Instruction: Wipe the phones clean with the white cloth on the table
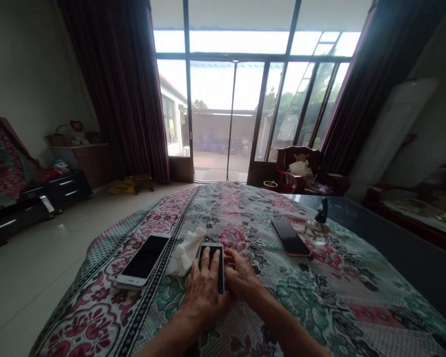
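A white-framed smartphone (220,271) with a dark screen lies on the patterned tablecloth (252,307). Stretched over its screen are the fingers of my left hand (204,285), flat and slightly apart. My right hand (241,275) is closed with bent fingers at the phone's right edge, and part of its grip is hidden. A crumpled white tissue (186,253) rests just left of this phone. Farther left is a larger white smartphone (144,260), screen up and dark. On the right lies a dark phone (290,238) with a reddish edge.
A small clear glass bottle (317,230) with a black top stands beyond the dark phone. The cloth covers part of a dark glossy tabletop (371,238). Wooden chairs (299,168) stand at the right, a black low cabinet (67,191) at the left, glass doors (226,119) ahead.
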Motion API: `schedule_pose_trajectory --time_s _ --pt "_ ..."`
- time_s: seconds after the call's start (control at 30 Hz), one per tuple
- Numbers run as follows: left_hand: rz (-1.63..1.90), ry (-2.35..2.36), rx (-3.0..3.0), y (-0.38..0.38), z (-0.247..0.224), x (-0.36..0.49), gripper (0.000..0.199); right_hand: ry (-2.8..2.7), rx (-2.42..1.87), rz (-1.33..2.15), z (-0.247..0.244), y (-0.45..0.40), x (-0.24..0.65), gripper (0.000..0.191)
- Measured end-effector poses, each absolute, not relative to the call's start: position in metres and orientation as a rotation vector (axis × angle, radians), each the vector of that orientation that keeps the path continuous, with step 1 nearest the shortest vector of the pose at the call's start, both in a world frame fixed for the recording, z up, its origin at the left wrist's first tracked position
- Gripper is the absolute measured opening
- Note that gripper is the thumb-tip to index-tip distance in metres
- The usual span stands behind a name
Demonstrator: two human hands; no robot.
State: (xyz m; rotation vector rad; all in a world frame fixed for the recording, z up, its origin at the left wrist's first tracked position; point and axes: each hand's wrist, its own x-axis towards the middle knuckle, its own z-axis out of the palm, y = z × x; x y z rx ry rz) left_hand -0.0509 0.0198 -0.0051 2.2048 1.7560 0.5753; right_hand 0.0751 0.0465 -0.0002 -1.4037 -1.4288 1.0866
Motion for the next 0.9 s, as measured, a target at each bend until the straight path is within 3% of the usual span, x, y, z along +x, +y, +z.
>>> schedule_pose_trajectory --time_s 0.2,0.43,0.77,0.9 --pt "0.725 1.719 2.343 0.012 0.016 -0.075 0.082 -1.258 -1.236 1.043 0.015 0.022 0.051 0.047" --pt "0.832 2.074 2.320 0.046 0.038 -0.176 0.079 -1.636 -1.242 0.850 0.043 0.028 0.020 0.050" --pt "0.498 2.164 2.358 0.068 -0.006 -0.230 0.075 -1.701 -1.779 0.036 0.025 0.076 0.185 0.042" --pt "0.434 2.142 2.413 0.073 0.015 -0.216 0.073 -1.578 -2.127 -0.086 0.015 0.083 0.235 0.057"
